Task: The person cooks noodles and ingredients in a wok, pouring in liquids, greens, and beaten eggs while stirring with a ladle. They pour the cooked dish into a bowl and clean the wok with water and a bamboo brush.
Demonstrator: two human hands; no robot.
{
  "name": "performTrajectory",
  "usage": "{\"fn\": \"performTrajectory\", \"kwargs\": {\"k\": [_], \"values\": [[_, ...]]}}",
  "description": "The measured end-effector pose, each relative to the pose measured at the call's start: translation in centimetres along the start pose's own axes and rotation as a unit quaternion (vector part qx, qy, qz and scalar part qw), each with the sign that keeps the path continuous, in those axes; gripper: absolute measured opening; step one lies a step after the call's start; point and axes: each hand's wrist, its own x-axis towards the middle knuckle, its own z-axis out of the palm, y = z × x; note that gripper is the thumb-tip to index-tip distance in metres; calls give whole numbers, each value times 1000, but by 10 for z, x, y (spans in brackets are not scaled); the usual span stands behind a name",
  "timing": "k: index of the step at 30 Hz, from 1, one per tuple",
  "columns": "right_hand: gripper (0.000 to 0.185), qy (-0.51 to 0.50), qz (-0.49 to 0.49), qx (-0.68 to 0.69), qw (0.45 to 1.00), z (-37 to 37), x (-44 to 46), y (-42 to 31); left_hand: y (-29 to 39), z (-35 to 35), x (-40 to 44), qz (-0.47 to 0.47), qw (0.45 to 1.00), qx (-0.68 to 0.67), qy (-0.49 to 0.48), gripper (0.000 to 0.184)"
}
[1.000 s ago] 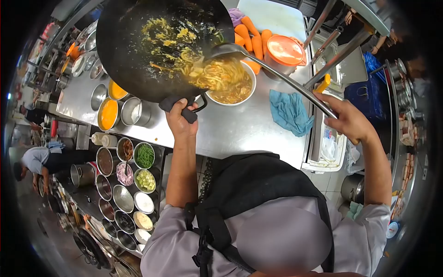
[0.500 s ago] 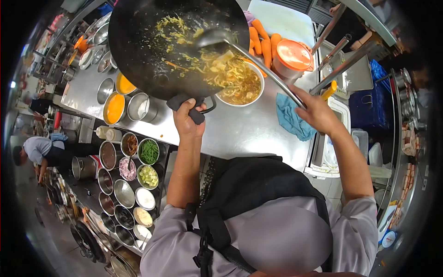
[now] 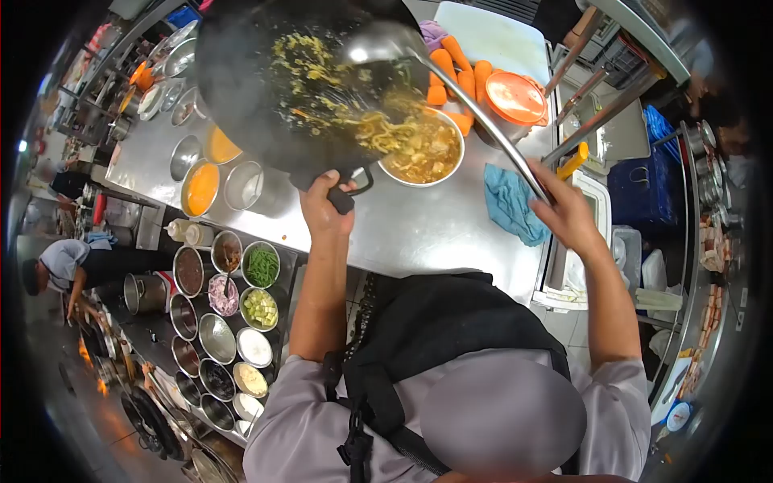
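Observation:
My left hand [image 3: 326,205] is wrapped round a dark cloth [image 3: 342,200] at the near handle of a large black wok [image 3: 241,113]. The wok is tilted over a white bowl [image 3: 460,165]. Noodles [image 3: 378,133] with bits of vegetable and egg lie at the wok's lip, and noodles in brown broth fill the bowl. My right hand [image 3: 568,209] grips the long metal handle of a ladle [image 3: 483,121]. The ladle's bowl is inside the wok, above the scraps stuck to its surface. Steam blurs part of the wok.
Carrots [image 3: 455,52], an orange-lidded container [image 3: 515,101] and a blue cloth [image 3: 515,201] lie right of the bowl. Pots of orange liquid [image 3: 200,189] stand at left. Several ingredient tins [image 3: 217,338] fill the lower-left counter. Another person [image 3: 64,266] works at a flaming stove far left.
The ladle's bowl has shifted up and slightly right in the wok. My right hand has moved a little right and down. Fewer noodles bridge the wok's lip; flames now show at the far stove.

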Motion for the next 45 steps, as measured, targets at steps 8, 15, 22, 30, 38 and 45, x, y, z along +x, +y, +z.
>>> {"fn": "performTrajectory", "kwargs": {"k": [8, 15, 22, 30, 38, 45], "values": [[67, 3, -94, -16, 995, 81, 98, -16, 16, 3, -32, -66, 998, -3, -25, 24], [61, -60, -13, -39, 997, 37, -63, 87, 18, -2, -21, -63, 998, -8, -3, 29], [61, 76, -58, -15, 995, 74, 90, 7, 22, 5, -38, -81, 996, -35, -16, 21], [67, -33, 32, -39, 998, 66, -66, 75, 27, 8, -29, -62, 998, -7, -17, 7], [71, 86, -1, -35, 996, 79, 63, 38, 28, 8, -37, -79, 997, -22, 6, 21], [69, -29, 27, -96, 995, 79, -64, 88, 19, 6, -21, -46, 998, 1, 33, 13]]}}
